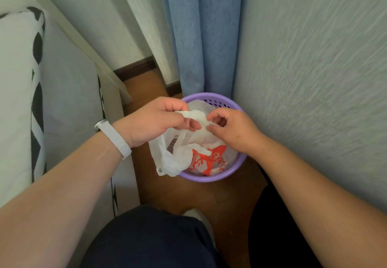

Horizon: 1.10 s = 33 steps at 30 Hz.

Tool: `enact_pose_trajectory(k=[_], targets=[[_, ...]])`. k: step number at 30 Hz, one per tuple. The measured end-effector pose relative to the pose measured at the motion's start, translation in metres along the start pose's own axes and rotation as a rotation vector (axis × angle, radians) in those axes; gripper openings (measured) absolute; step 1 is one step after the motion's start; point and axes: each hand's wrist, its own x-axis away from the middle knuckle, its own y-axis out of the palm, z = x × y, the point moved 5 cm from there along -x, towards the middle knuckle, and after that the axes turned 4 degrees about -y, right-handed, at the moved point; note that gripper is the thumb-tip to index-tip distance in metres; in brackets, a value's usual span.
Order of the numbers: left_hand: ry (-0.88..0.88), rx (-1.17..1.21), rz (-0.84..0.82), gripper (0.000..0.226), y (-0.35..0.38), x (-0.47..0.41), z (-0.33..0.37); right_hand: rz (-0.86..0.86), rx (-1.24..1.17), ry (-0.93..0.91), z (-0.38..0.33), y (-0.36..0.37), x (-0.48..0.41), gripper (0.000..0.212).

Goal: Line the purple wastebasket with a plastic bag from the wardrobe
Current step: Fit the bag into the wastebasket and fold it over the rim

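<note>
We're right over the plastic bag (184, 154) now: thin, white and half see-through, crumpled, with a bold red-orange print showing on the part that sags inside the purple wastebasket (211, 178). One fold of it spills over the basket's near-left rim and hangs outside, while its twisted top edge is stretched between our two hands just above the opening. Our left hand (156, 121) is closed on that white edge, fingers curled under and thumb on top; our right hand (232, 130) pinches the other end of the same strip between thumb and fingertips. Both hands are clamped on the bag, close together, nearly touching. The wastebasket is round, pale purple plastic, with a row of small holes showing along its far inner wall, and it stands on the brown wooden floor (201, 196), tucked into a corner right against the textured pale wall (314, 68) on our right. Behind it hangs a blue curtain (201, 37) that reaches down to the rim, with a white sheer curtain (142, 26) beside that. On our left wrist sits a white watch band (114, 139). To the left runs a bed with black-and-white patterned bedding (23, 100), and our dark trouser knee (150, 240) fills the bottom of the view.
</note>
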Motion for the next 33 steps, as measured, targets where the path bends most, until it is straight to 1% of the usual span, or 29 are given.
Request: enact_pose_trajectory(k=[2,3,5,7,10,12,15,17,20,21,22,25,28,30,31,33], targets=[[-0.004,-0.025,-0.051,0.012,0.007,0.000,-0.002,-0.033,0.013,0.005,0.006,-0.003,-0.001,0.017],[0.005,-0.030,-0.029,0.014,0.008,0.000,-0.001,-0.037,0.024,0.007,0.009,-0.004,-0.001,0.015],[0.042,-0.049,0.060,0.025,0.006,-0.001,0.000,-0.017,0.045,0.005,0.012,-0.006,-0.001,0.011],[0.087,-0.084,0.097,0.026,0.010,-0.001,0.004,-0.005,0.034,-0.007,0.010,-0.004,0.000,0.011],[0.103,-0.231,0.052,0.028,0.026,0.000,0.003,-0.001,0.012,-0.028,0.005,0.000,0.003,0.009],[0.106,-0.374,0.066,0.028,0.036,-0.001,-0.003,0.027,-0.008,-0.047,0.003,0.000,0.003,0.006],[0.177,-0.612,0.136,0.017,0.042,-0.002,-0.009,0.083,-0.060,-0.054,0.005,0.001,0.004,0.015],[0.227,-0.739,0.146,0.015,0.049,0.000,-0.009,0.142,-0.099,-0.019,0.010,-0.001,0.001,0.015],[0.363,-0.889,0.153,0.015,0.060,0.003,-0.005,0.299,-0.204,0.043,0.015,-0.012,-0.001,0.012],[0.362,-0.905,0.152,0.016,0.060,0.003,-0.007,0.365,-0.218,0.063,0.015,-0.017,-0.001,0.013],[0.319,-0.904,0.141,0.017,0.058,0.002,-0.011,0.432,-0.221,0.084,0.016,-0.024,-0.001,0.016],[0.118,-0.915,0.065,0.021,0.051,-0.003,-0.034,0.611,-0.265,0.150,0.020,-0.041,0.004,0.021],[-0.021,-0.880,0.011,0.020,0.046,-0.004,-0.050,0.678,-0.253,0.193,0.026,-0.048,0.008,0.021],[-0.086,-0.761,-0.041,0.019,0.045,-0.004,-0.057,0.688,-0.245,0.207,0.029,-0.049,0.011,0.021],[-0.098,-0.659,-0.054,0.019,0.045,-0.003,-0.057,0.685,-0.244,0.208,0.029,-0.050,0.013,0.020],[-0.061,-0.430,-0.011,0.019,0.042,-0.003,-0.052,0.677,-0.249,0.215,0.031,-0.050,0.014,0.019]])
